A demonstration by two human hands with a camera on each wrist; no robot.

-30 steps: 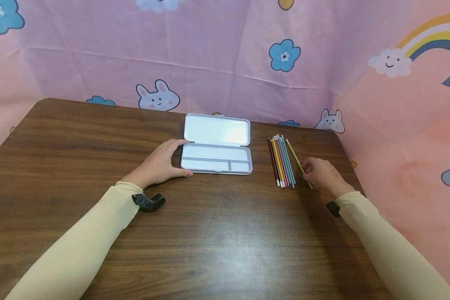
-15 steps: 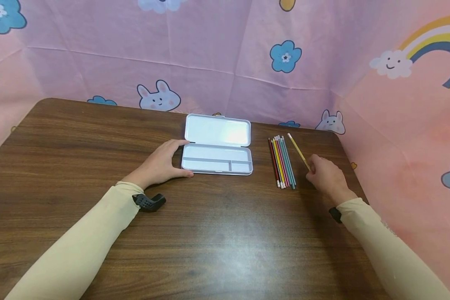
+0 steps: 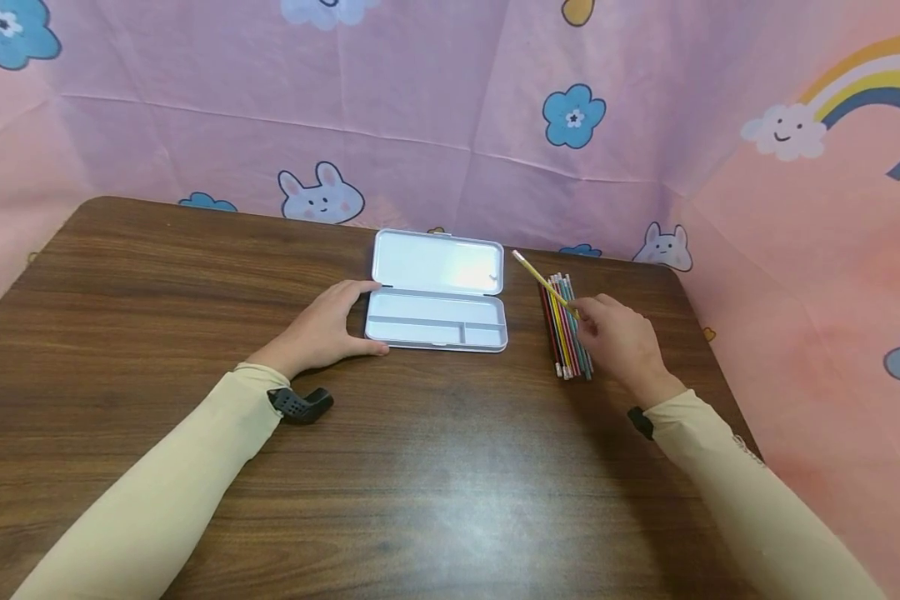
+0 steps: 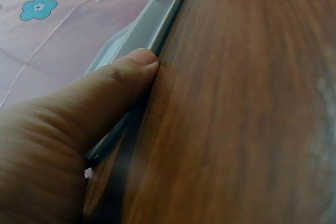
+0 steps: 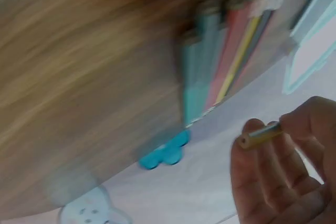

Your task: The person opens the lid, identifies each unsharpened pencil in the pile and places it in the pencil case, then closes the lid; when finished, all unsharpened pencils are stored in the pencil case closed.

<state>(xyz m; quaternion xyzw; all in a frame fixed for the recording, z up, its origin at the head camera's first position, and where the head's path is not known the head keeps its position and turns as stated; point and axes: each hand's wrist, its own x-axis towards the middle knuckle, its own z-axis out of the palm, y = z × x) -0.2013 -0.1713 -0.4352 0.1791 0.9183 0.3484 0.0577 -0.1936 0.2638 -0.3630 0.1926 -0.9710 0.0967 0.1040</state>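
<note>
A white pencil case [image 3: 423,331] lies on the table with its lid [image 3: 435,260] raised at the back; its compartments are bare. My left hand [image 3: 322,327] holds the case's left end, thumb at the front edge and a finger at the hinge. In the left wrist view, the thumb [image 4: 121,77] lies against the case's side. My right hand [image 3: 624,343] pinches a yellow pencil [image 3: 534,276] near its lower end, eraser end pointing up and left. Its flat unsharpened end shows in the right wrist view. The pencil overlaps a bunch of pencils [image 3: 562,333] in the head view.
The bunch of several coloured pencils, red, yellow and teal among them, lies side by side right of the case on the brown wooden table [image 3: 420,467]. A pink patterned cloth [image 3: 435,108] hangs behind and to the right of the table.
My right hand has lifted the yellow pencil from the table right of the bunch and carried it leftward over the other pencils. My left hand stays on the pencil case.
</note>
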